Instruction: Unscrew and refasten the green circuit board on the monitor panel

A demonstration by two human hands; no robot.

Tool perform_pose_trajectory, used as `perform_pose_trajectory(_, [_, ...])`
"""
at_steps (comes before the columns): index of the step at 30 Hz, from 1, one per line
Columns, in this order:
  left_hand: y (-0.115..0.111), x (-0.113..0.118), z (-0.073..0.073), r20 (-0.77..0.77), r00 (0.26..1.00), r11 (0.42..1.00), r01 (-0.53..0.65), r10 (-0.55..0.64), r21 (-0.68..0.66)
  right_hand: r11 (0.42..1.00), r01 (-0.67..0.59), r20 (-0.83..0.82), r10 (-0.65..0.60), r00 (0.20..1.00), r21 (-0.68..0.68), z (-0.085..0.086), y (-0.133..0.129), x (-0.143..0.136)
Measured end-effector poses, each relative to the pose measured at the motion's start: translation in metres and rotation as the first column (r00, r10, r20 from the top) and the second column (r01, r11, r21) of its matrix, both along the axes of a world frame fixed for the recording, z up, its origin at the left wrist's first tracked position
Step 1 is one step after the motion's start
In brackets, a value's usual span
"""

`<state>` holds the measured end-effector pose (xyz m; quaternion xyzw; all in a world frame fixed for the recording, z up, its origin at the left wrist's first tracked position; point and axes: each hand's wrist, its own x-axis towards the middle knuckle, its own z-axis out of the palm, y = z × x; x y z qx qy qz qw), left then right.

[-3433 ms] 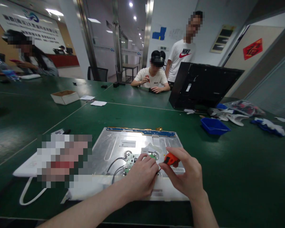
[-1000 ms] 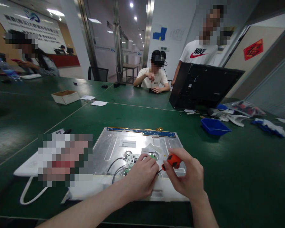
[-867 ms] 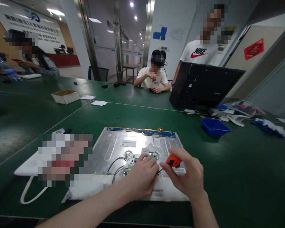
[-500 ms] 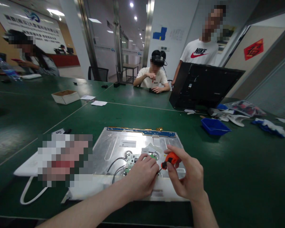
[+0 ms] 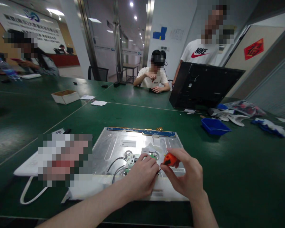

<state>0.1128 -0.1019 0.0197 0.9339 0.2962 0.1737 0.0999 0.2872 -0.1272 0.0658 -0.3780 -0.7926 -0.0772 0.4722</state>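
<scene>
A flat silver metal panel (image 5: 109, 145) lies on the green table, with a blue circuit strip (image 5: 144, 131) along its far edge. My left hand (image 5: 143, 174) rests over a green circuit board (image 5: 130, 160) at the panel's middle, fingers curled down; its fingertips are partly hidden, and whether they pinch anything is unclear. My right hand (image 5: 188, 172) is closed on an orange and black screwdriver (image 5: 170, 159), whose shaft points down left toward my left fingertips. Black cables (image 5: 114, 163) run from the board's left side.
A white bag (image 5: 30, 161) lies left of the panel. Farther back are an open carton (image 5: 65, 96), a blue tray (image 5: 215, 126), gloves (image 5: 269, 126) and a large black screen housing (image 5: 204, 87). Several people are around the table.
My right thumb and fingers have shifted on the screwdriver handle, which has turned and tilted a little. My left hand has stayed in place.
</scene>
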Motion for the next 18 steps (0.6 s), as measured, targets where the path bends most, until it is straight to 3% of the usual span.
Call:
perform_pose_trajectory(4, [0.0007, 0.0005, -0.0015, 0.003, 1.000, 1.000, 0.000, 0.000, -0.006, 0.999, -0.014, -0.010, 0.013, 1.000, -0.048, 0.0028, -0.0025, -0.0017])
perform_pose_trajectory(18, [0.0009, 0.0002, 0.0000, -0.027, 1.000, 1.000, -0.010, 0.010, -0.007, 1.000, 0.002, -0.011, -0.002, 1.000, 0.000, 0.0002, 0.0011, -0.0011])
